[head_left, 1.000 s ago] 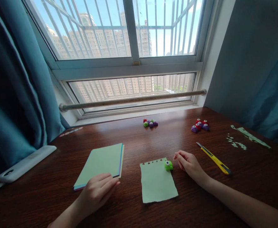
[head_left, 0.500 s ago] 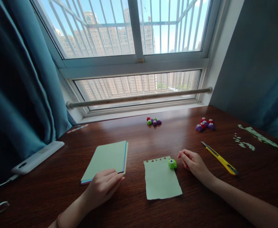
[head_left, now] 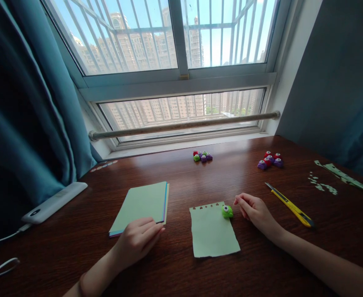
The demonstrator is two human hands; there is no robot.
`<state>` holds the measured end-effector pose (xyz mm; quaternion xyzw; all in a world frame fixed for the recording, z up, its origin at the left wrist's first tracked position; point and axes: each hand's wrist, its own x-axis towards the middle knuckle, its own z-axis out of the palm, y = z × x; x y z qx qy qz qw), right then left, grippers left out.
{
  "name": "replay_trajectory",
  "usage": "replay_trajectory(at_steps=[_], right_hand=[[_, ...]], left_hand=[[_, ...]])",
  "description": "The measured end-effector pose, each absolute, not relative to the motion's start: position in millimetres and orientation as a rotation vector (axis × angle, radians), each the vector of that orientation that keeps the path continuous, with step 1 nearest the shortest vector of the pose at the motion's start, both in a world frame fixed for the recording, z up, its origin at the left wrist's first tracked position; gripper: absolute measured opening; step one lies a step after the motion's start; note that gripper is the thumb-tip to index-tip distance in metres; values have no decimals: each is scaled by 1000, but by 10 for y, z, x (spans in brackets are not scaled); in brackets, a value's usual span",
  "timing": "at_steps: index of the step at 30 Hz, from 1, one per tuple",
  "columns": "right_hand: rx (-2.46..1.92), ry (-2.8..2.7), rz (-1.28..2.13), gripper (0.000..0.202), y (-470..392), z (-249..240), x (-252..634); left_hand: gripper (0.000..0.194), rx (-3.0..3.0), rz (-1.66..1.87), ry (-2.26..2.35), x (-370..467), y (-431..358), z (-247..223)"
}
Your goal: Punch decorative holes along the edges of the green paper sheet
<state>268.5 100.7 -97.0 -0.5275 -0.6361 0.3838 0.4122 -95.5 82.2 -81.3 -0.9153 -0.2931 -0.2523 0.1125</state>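
Note:
A light green sheet of paper [head_left: 214, 235] lies in front of me, with a row of small punched shapes along its top edge and uneven other edges. On its upper right corner sits a green craft punch [head_left: 227, 212]. Just right of the punch, apart from it, my right hand [head_left: 255, 212] rests on the table with fingers curled in and nothing visible in them. My left hand [head_left: 139, 239] lies at the near edge of a stack of coloured paper [head_left: 142, 206], its fingers closed together; it seems to hold nothing.
A yellow utility knife [head_left: 291, 206] lies right of my right hand. Farther right are paper scraps [head_left: 322, 185] and cut strips [head_left: 345, 177]. Two groups of small coloured punches [head_left: 203, 156] [head_left: 270, 160] stand toward the window. A white power bank [head_left: 55, 202] with a cable lies at left.
The view has shifted slightly. Both hands, the paper and the green craft punch keep their places on the table.

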Motion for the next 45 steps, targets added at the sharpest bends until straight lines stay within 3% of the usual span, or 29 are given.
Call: replay_trajectory(at_steps=[19, 25, 29, 33, 45], right_hand=[[-1332, -1600, 970, 34, 985, -961, 2683], [-1324, -1593, 982, 34, 982, -947, 2673], [-1325, -1592, 988, 34, 969, -933, 2663], [-1335, -1596, 990, 35, 971, -934, 2670], [-1340, -1610, 983, 34, 971, -932, 2672]], left_hand=[[12, -2750, -675, -888, -983, 824, -827], [12, -2545, -614, -1180, -1018, 883, -766], [31, -2483, -374, -1448, -1060, 928, -713], [32, -2532, -275, -1503, -1111, 955, -731], [30, -2477, -405, -1638, -1203, 1023, -825]])
